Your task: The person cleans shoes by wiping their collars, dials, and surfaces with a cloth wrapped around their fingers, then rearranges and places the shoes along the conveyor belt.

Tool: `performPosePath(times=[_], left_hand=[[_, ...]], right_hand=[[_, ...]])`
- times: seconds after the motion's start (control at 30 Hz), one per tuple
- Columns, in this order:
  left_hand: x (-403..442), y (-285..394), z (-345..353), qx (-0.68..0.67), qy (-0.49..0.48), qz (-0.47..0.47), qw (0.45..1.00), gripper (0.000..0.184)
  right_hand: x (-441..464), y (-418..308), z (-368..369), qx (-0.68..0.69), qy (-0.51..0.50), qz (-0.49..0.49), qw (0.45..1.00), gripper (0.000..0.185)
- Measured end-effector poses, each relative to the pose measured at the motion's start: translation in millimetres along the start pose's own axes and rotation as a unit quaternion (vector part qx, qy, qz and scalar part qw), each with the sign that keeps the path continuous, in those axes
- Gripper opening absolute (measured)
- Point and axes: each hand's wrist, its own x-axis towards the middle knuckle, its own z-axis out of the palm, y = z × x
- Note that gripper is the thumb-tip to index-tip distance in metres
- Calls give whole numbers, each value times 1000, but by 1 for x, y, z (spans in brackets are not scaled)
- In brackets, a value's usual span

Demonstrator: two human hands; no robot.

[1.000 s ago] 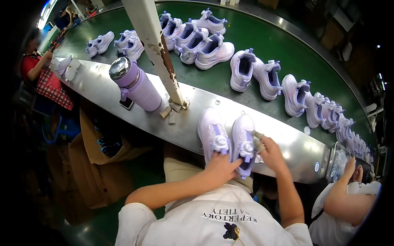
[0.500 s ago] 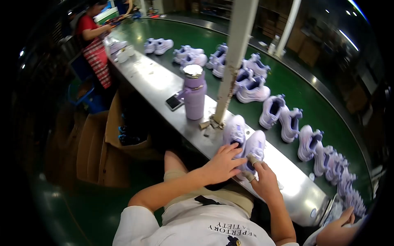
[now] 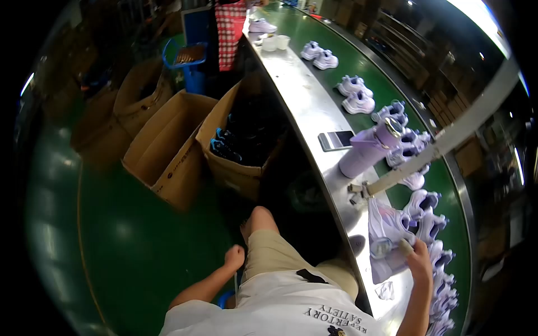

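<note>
My left hand [image 3: 234, 257] is lowered beside my left thigh, away from the bench, with its fingers curled closed. Whatever it may hold is hidden. At the metal ledge, my right hand [image 3: 418, 261] closes on a lavender shoe [image 3: 392, 221], with a tan finger cover [image 3: 405, 247] on one finger. The shoe lies tilted, and a second pale lavender piece [image 3: 386, 269] lies under and beside the hand, its outline blurred. A small crumpled white piece [image 3: 385, 290] rests on the ledge nearer to me.
A lavender bottle [image 3: 367, 151] and a phone [image 3: 336, 140] are on the metal ledge [image 3: 302, 95] near a white post [image 3: 448, 140]. Pairs of shoes [image 3: 357, 94] line the green belt. Cardboard boxes [image 3: 168, 148] stand left; a person in a checked apron [image 3: 230, 33] is beyond.
My view has swung left and down. My left hand has left the shoes and dropped beside my thigh. My right hand stays at the shoes, which have turned and shifted out of their side-by-side position.
</note>
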Motion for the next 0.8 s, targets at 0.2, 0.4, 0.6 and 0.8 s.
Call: performPosePath(times=[0.2, 0.4, 0.6, 0.8], left_hand=[[-35, -33, 42, -341, -219, -307, 861, 39], [-51, -34, 54, -416, -214, -398, 789, 33], [-55, -23, 58, -391, -203, -486, 755, 32], [13, -96, 74, -153, -260, -379, 875, 33]], right_hand=[[17, -83, 55, 159, -169, -65, 971, 39], [87, -114, 126, 47, -332, -109, 936, 33], [163, -106, 197, -16, -436, -128, 891, 29], [228, -101, 253, -26, -510, -2, 860, 38]])
